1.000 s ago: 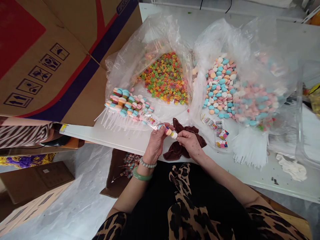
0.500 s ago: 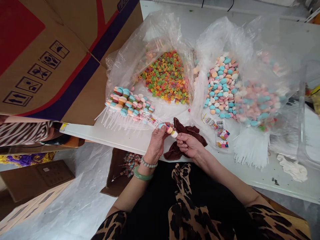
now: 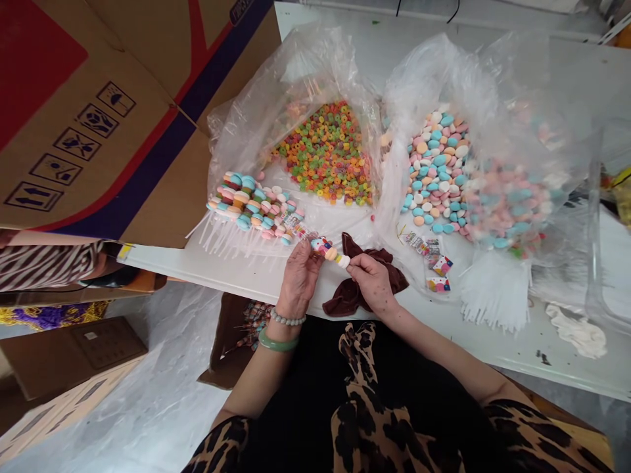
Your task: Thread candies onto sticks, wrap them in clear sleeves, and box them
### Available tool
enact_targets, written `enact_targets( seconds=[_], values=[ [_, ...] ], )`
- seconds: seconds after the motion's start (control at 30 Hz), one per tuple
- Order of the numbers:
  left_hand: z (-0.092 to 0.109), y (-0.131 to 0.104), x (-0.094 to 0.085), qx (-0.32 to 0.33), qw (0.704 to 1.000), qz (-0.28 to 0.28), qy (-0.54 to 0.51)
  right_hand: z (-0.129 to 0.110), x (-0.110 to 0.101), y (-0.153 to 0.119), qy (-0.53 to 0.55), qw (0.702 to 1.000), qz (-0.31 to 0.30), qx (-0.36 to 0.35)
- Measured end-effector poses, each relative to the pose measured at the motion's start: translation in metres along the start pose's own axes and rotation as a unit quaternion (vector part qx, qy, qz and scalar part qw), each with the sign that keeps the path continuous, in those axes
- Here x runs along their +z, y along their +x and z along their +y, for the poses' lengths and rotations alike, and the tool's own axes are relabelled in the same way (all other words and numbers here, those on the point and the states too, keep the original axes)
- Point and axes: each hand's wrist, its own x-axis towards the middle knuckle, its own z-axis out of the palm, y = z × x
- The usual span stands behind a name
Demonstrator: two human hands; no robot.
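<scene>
A candy skewer (image 3: 336,257) in white, yellow, peach and blue lies between my two hands, above the table's front edge. My left hand (image 3: 298,276) is closed at its blue end, where a clear printed wrapper (image 3: 296,227) juts out past the fingers. At the white end, my right hand (image 3: 373,284) pinches with thumb and fingers; any stick there is hidden. Beyond my left hand is a stack of candy skewers (image 3: 251,207) with white sticks pointing toward me. A dark brown cloth (image 3: 345,299) lies beneath and beside my hands.
Open plastic bags hold gummy rings (image 3: 335,154) and pastel candies (image 3: 438,172). To the right are printed wrappers (image 3: 430,253), white sticks (image 3: 497,295) and a crumpled white glove-like piece (image 3: 576,330). A big carton (image 3: 148,164) stands left; an open box (image 3: 227,341) with skewers sits below.
My left hand has shifted left and turned, baring more of the skewer and a colourful printed part at its blue end. My right hand still pinches the white end.
</scene>
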Motion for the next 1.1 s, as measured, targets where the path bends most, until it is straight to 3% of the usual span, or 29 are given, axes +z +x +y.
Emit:
enact_targets(
  seconds=[0.23,0.37,0.43,0.53,0.63,0.7,0.87,1.0,1.1],
  values=[
    [-0.005,-0.006,0.006,0.045,0.998,0.033,0.028,-0.003,-0.004,-0.004,-0.203,0.968,0.038,-0.144],
    [-0.012,-0.011,0.014,0.042,0.998,0.032,0.026,-0.001,0.0,-0.009,-0.225,0.96,0.014,-0.169],
    [-0.013,-0.012,0.015,0.019,0.999,0.021,0.02,-0.001,0.003,-0.008,-0.163,0.978,0.0,-0.134],
    [-0.012,-0.01,0.011,-0.023,1.0,0.003,0.02,-0.003,0.005,-0.001,0.033,0.999,-0.021,0.012],
    [-0.009,-0.008,0.004,-0.047,0.998,-0.004,0.034,-0.005,0.002,0.009,0.221,0.958,-0.051,0.177],
    [-0.007,-0.006,0.001,-0.044,0.997,0.009,0.056,-0.006,-0.001,0.012,0.28,0.927,-0.078,0.235],
    [-0.01,-0.006,0.005,-0.012,0.991,0.042,0.125,-0.009,-0.004,0.011,0.327,0.893,-0.137,0.279],
    [-0.016,-0.007,0.009,0.032,0.982,0.035,0.181,-0.01,-0.001,0.009,0.316,0.901,-0.127,0.268],
    [-0.015,-0.01,0.009,0.098,0.956,0.031,0.274,-0.01,0.002,0.008,0.301,0.914,-0.099,0.253]
  ],
)
